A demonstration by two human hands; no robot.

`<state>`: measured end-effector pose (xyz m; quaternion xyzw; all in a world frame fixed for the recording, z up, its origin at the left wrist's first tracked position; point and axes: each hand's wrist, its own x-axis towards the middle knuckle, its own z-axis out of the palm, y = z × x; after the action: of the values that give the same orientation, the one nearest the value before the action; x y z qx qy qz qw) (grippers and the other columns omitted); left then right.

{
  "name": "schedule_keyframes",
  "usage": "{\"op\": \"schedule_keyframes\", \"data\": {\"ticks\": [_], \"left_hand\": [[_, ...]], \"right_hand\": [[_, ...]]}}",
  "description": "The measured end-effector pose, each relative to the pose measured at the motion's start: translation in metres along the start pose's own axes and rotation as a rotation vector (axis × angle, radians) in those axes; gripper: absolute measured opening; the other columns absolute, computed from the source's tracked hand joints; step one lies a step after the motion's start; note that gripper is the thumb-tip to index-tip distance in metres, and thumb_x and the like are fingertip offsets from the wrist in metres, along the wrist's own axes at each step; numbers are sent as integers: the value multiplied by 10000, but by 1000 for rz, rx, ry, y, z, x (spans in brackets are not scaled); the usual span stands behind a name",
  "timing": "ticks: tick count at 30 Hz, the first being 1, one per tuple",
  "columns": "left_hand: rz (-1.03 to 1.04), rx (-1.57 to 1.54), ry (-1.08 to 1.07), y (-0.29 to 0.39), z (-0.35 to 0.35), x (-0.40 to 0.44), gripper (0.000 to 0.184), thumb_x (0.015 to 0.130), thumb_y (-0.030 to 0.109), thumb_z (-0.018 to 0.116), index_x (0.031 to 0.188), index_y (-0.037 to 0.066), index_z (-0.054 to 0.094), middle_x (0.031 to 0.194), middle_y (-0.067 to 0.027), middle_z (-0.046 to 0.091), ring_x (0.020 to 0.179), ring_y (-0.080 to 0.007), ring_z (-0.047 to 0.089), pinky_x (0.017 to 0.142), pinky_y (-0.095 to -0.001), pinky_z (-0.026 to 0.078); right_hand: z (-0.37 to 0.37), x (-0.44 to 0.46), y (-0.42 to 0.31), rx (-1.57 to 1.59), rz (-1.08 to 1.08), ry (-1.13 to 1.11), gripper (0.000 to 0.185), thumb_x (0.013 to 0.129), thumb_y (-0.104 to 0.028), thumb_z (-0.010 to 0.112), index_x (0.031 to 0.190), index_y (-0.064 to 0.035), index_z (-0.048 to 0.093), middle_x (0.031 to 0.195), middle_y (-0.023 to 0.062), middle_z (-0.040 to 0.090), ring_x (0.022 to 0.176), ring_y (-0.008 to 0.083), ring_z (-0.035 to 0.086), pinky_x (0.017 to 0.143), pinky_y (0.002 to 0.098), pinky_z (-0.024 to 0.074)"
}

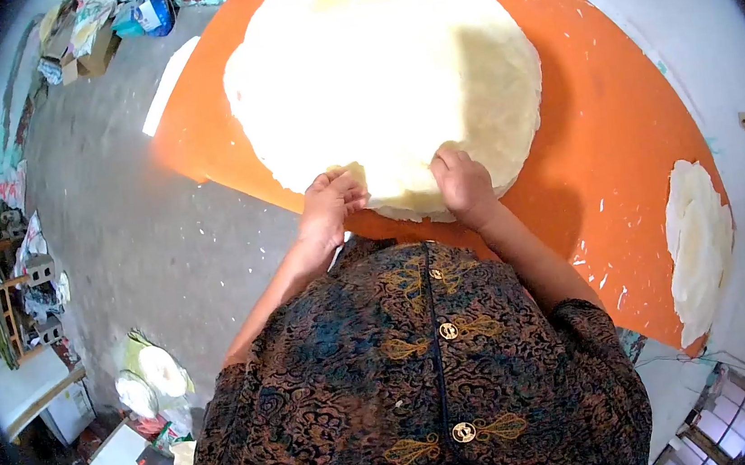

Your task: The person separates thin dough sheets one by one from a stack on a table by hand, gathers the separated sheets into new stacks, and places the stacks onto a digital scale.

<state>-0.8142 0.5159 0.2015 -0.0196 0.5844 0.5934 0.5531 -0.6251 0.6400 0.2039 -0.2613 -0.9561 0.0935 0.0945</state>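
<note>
In the head view, a wide round of thin pale sheets (502, 96) lies on an orange table (600, 154), upper middle of the frame. The left hand (331, 202) pinches its near edge between thumb and fingers; the right hand (465, 188) also looks closed on it. Work seems barely begun on this round: only the near edge is gathered, the rest lying flat (glare hides much of it). A pale stack (699, 248) at far right may be finished; I cannot tell. A blue package (153, 14), upper left, has markings too small to read.
</note>
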Motion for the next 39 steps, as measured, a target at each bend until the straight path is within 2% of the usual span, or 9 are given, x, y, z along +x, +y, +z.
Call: {"op": "schedule_keyframes", "data": {"ticks": [8,15,23,27,29,32,34,37,39], "left_hand": [[-54,45,-71,13,1,15,174,854,213,516,851,41,490,683,-87,545,520,-145,536,444,-253,426],[-189,28,-143,20,27,32,313,866,302,493,1016,27,488,777,-91,571,588,-186,567,530,-300,503],[-103,171,-221,47,19,34,308,883,366,433,855,72,519,768,-58,554,691,-165,544,601,-294,442],[-21,72,-206,68,-13,56,261,895,285,396,810,73,522,746,-50,553,675,-149,534,603,-281,431],[28,26,-136,86,-17,62,201,883,228,423,791,74,512,694,-36,534,625,-122,512,555,-263,429],[47,-95,-73,100,-12,72,118,857,141,465,783,56,502,669,-42,510,568,-109,468,515,-254,420],[34,-190,-105,103,-9,80,68,842,94,476,792,51,494,672,-46,501,547,-111,454,496,-243,410],[70,-267,-141,98,-1,97,33,816,40,491,836,37,464,693,-62,495,523,-119,443,466,-236,394],[63,-242,-62,100,7,99,38,840,51,468,876,41,473,744,-81,519,604,-149,485,526,-262,433]], "right_hand": [[13,-5,-11,-12,21,6,112,730,-67,490,808,-7,544,904,107,537,788,265,529,612,340,459],[-24,8,-52,125,44,-92,708,624,-197,667,1226,-6,349,1063,163,516,976,321,499,810,418,397],[3,53,-15,59,318,-243,185,795,-173,494,904,-95,622,834,159,601,754,301,586,668,393,455],[-130,103,47,488,456,-44,229,764,-208,602,813,14,622,710,20,589,676,113,530,619,291,451],[-216,141,30,396,932,103,211,796,-185,547,868,0,621,801,45,634,723,117,576,654,284,461],[-269,157,23,214,323,332,201,854,-151,491,950,4,577,762,15,573,655,85,504,624,268,436],[-262,178,1,108,275,327,189,855,-144,471,953,-23,578,771,-3,571,682,92,504,653,247,425],[-191,222,-14,-253,338,206,299,867,-284,401,917,-47,577,812,147,623,764,321,586,723,417,446],[-106,247,-2,-441,162,213,114,798,-143,435,820,-104,541,721,88,592,673,274,595,585,430,477]]}}
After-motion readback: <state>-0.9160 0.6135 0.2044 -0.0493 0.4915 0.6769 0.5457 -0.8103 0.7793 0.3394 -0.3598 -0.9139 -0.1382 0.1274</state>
